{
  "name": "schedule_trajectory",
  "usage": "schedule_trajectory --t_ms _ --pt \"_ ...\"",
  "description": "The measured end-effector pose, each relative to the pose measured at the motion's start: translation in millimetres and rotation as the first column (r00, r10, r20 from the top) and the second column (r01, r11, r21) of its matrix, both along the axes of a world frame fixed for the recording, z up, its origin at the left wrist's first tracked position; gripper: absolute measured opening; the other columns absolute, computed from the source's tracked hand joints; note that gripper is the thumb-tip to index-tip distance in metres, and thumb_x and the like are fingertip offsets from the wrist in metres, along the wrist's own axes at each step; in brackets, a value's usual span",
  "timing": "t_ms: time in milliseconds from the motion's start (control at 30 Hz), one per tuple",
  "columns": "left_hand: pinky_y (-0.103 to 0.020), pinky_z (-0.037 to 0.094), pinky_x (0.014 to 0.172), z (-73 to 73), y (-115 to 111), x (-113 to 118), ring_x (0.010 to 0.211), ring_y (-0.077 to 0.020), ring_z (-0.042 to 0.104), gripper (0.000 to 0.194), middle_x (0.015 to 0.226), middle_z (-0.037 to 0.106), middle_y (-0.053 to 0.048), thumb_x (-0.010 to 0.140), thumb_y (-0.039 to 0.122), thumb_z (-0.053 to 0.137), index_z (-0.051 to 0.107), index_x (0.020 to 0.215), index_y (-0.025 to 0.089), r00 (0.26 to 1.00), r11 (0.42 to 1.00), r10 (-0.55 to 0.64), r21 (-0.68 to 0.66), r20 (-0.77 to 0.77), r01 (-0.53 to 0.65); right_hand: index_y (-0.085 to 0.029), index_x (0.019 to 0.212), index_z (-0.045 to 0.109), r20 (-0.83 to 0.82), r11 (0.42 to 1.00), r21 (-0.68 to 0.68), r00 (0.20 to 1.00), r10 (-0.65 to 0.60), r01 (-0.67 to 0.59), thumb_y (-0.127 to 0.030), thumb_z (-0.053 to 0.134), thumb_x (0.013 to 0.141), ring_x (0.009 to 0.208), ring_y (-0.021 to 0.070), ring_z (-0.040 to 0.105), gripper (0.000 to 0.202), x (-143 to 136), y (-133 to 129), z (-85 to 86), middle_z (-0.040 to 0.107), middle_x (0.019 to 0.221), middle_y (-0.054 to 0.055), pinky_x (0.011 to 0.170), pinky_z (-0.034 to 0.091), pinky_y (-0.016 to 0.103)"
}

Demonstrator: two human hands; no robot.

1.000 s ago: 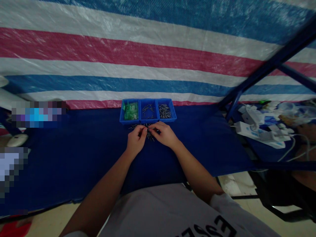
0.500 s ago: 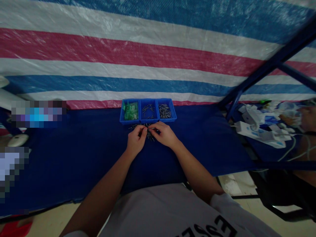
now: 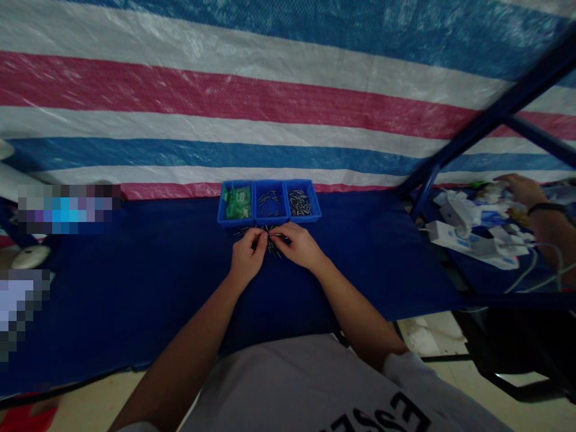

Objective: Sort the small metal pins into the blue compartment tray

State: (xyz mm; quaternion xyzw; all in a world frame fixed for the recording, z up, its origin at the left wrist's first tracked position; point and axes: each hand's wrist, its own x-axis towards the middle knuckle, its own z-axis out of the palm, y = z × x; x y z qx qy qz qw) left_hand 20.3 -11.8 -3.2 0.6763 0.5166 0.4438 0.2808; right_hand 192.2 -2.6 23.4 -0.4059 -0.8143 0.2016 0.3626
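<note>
My left hand [image 3: 248, 251] and my right hand [image 3: 302, 245] meet above the blue table, each closed in a pinch. A thin, pin-like metal piece [image 3: 272, 234] shows between their fingertips; its exact kind is too small to make out. Under and around the fingers lies a loose pile of dark pin-like pieces [image 3: 274, 249], partly hidden by my hands. Just beyond stands a blue three-compartment tray [image 3: 270, 222]. Its left compartment holds green packets [image 3: 238, 203], the middle a few dark pins [image 3: 270, 197], the right many silvery-dark pins [image 3: 300, 203].
The blue table covering [image 3: 180, 288] stretches to both sides, with a striped tarp [image 3: 279, 108] behind. At right, past a blue metal frame [image 3: 477, 132], white boxes [image 3: 472, 243] and cables crowd another surface, where another person's hand [image 3: 522, 187] reaches in. A white object [image 3: 31, 257] lies far left.
My hands stay nearly in place, still pinching at the same spot. At the right, the other person's arm has come further into view over the white boxes.
</note>
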Motion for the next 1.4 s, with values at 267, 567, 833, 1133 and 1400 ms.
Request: schedule_trajectory --t_ms 267,567,833,1133,1400 --pt "-0.023 0.044 0.062 -1.0 0.2 -0.1 0.06 -0.011 0.058 0.021 0.068 0.062 0.002 0.091 0.036 0.049 0.06 0.087 0.019 1.0 1.0 -0.005 0.003 0.014 0.005 -0.019 0.099 0.067 -0.01 1.0 -0.008 1.0 0.001 -0.001 -0.019 0.056 0.09 0.084 0.017 0.062 0.015 -0.8 -0.4 0.5 0.069 0.089 0.006 0.078 0.049 0.031" --pt "-0.023 0.044 0.062 1.7 -0.5 0.3 0.061 -0.0112 0.058 0.02 0.068 0.063 0.002 0.091 0.035 0.049 0.06 0.086 0.019 1.0 1.0 -0.001 0.011 0.005 0.001 -0.02 0.1 0.067 -0.013 1.0 -0.013 1.0 0.005 -0.005 -0.019 0.055 0.09 0.083 0.0172 0.062 0.016 -0.7 -0.7 0.0 0.069 0.089 0.005 0.079 0.05 0.032" --pt "-0.023 0.044 0.062 0.5 -0.2 0.3 0.061 -0.0113 0.058 0.021 0.069 0.063 0.001 0.091 0.036 0.049 0.061 0.087 0.019 1.0 1.0 -0.001 0.003 0.013 0.001 -0.02 0.099 0.068 -0.009 1.0 -0.009 1.0 0.004 -0.004 -0.018 0.056 0.089 0.083 0.0174 0.062 0.016 -0.6 0.4 -1.6 0.069 0.088 0.006 0.079 0.049 0.032" --pt "-0.023 0.043 0.06 0.3 -0.3 0.5 0.058 -0.011 0.056 0.02 0.066 0.061 0.002 0.09 0.035 0.05 0.061 0.087 0.019 1.0 1.0 0.003 0.002 0.029 -0.003 -0.02 0.099 0.067 -0.01 1.0 -0.005 1.0 -0.003 0.003 -0.018 0.056 0.09 0.084 0.0173 0.062 0.015 -0.9 -0.1 -1.9 0.069 0.089 0.005 0.078 0.049 0.031" --pt "-0.023 0.043 0.061 -0.7 -0.1 0.2 0.059 -0.0114 0.057 0.02 0.067 0.061 0.002 0.091 0.036 0.05 0.061 0.087 0.019 1.0 1.0 0.0 0.0 0.024 0.0 -0.02 0.1 0.067 -0.006 1.0 -0.008 1.0 0.005 -0.005 -0.019 0.055 0.09 0.084 0.0173 0.061 0.016 -0.4 -0.3 -0.6 0.069 0.089 0.005 0.078 0.049 0.031"
